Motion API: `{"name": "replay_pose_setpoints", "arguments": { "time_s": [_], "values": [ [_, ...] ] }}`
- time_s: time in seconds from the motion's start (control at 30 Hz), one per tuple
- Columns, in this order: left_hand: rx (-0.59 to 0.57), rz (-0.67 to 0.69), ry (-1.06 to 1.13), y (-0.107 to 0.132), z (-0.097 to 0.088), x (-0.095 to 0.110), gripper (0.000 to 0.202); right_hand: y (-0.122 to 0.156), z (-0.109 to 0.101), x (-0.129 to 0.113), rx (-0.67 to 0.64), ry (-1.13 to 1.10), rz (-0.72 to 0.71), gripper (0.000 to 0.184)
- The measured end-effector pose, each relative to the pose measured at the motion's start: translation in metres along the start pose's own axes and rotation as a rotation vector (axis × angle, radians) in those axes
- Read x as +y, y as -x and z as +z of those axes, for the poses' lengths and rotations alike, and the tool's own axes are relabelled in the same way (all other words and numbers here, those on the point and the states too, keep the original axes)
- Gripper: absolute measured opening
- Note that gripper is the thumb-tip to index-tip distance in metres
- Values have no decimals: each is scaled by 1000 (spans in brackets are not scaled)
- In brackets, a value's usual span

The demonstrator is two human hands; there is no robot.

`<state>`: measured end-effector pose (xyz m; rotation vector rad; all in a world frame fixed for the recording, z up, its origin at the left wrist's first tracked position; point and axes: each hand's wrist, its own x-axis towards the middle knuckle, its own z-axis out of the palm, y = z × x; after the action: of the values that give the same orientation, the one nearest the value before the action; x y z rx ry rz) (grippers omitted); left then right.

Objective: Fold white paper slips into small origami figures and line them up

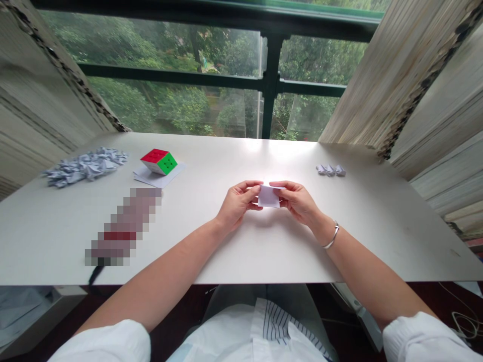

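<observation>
Head camera shows me both bare hands over a long white table (226, 161). My left hand (238, 203) and right hand (296, 202) hold a small square of white folded paper (269, 196) in a narrow pinch, near the middle of the table. Past my right hand sits a little row of folded pale paper bits (331, 170). Far to the left lie a big heap of folded pale paper bits (86, 167) and a red and green puzzle cube (159, 162) on a white paper sheet (145, 176).

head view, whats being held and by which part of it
A small white paper square is held by its side edges: the left hand on one, the right hand on the other.
</observation>
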<state>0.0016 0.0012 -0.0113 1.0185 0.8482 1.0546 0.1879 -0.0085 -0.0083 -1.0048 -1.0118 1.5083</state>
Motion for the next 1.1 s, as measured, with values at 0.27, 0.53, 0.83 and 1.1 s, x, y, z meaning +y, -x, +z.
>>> {"name": "replay_pose_setpoints", "arguments": {
  "time_s": [0.27, 0.53, 0.83, 1.1],
  "values": [
    [86, 31, -65, -3, -1, -4, 37, -1, 1, 2, 5, 73, 17, 36],
    [96, 68, -36, -3, -1, -4, 41, -1, -1, 4, -29, 110, 34, 38],
    [132, 114, -29, -4, -1, -6, 40, -1, -1, 7, -61, 131, 38, 39],
    [137, 121, -17, -4, -1, -2, 39, 2, 4, 2, -44, 167, 55, 36]
  ]
}}
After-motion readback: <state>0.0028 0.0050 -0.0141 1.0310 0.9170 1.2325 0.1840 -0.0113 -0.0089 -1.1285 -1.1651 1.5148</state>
